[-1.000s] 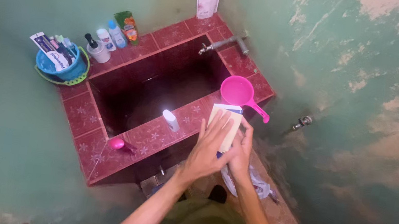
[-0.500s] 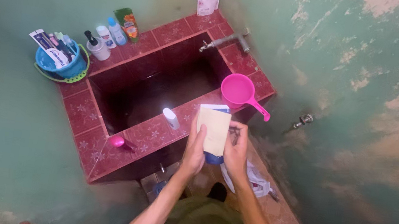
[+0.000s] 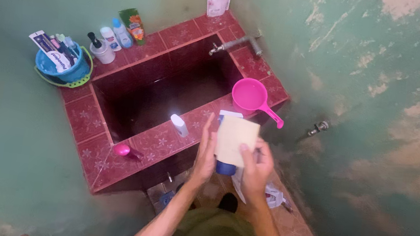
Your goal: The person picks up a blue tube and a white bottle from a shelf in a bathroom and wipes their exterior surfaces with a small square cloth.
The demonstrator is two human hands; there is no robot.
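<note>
Basin [image 3: 164, 92] gapes open — pink dipper [image 3: 250, 94] and small bottle [image 3: 179, 125] crowd its near rim

This is a home bathroom. A water tank [image 3: 107, 145] made of red tiles stands in the corner of green walls [image 3: 381, 65] with peeling paint. A metal tap [image 3: 234, 43] sticks out over its far side. A pink scoop [image 3: 252, 96] sits on the right rim. Soap and shampoo bottles [image 3: 118, 34] and a blue basket of toothpaste [image 3: 62, 61] stand at the far left.
</note>
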